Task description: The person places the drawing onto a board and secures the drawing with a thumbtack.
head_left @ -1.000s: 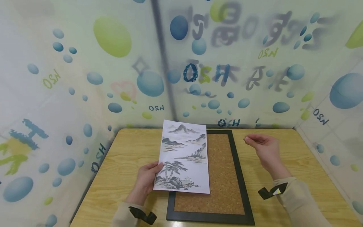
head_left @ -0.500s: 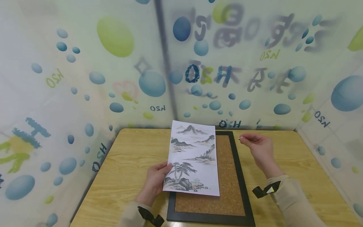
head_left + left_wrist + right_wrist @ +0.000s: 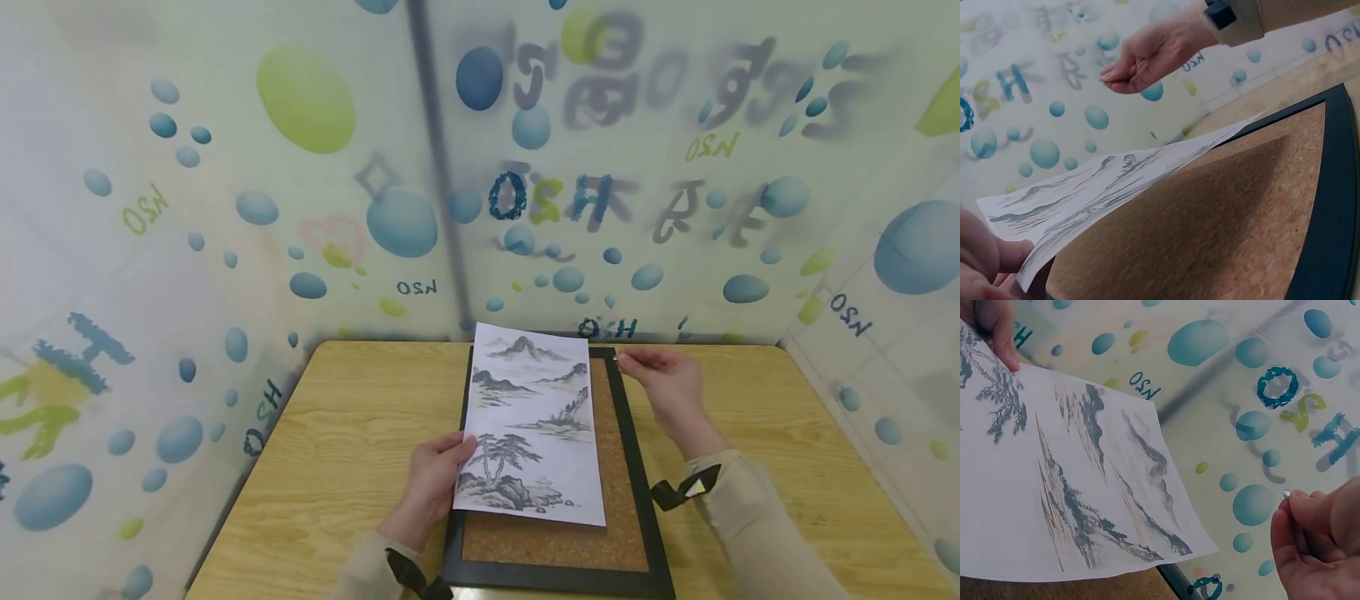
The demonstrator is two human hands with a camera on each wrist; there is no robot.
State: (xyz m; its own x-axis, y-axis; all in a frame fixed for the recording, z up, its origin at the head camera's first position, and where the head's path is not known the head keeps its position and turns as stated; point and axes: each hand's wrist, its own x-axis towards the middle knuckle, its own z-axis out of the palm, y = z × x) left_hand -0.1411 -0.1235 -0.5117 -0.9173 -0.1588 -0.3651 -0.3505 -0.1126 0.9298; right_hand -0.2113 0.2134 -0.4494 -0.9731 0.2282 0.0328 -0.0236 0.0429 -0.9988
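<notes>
Taking the head view first, a painted paper sheet (image 3: 531, 400) is seen held over a cork board (image 3: 551, 546) with a dark frame (image 3: 643, 500), which is laid on the counter (image 3: 360, 400). The sheet is gripped low on its left edge by the left hand (image 3: 437, 471), the thumb over the printed face, and cork is left uncovered along the right and the bottom. The right hand (image 3: 670, 396) is placed by the frame's upper right corner, apart from the paper.

In the left wrist view, the sheet is shown bowed and lifted above the cork, with a shadow cast beneath; whether its far corners touch anything cannot be told. It is judged light, thin and limp, easily creased if squeezed and liable to droop away from the grip. A hold is best taken flat along the margins.

In the right wrist view, a small silvery object (image 3: 1287, 494) is seen pinched narrowly between the right thumb and forefinger. Its full shape is hidden; a pin may be guessed. It would be hard, nearly weightless and easily dropped, best held by the fingertips.
</notes>
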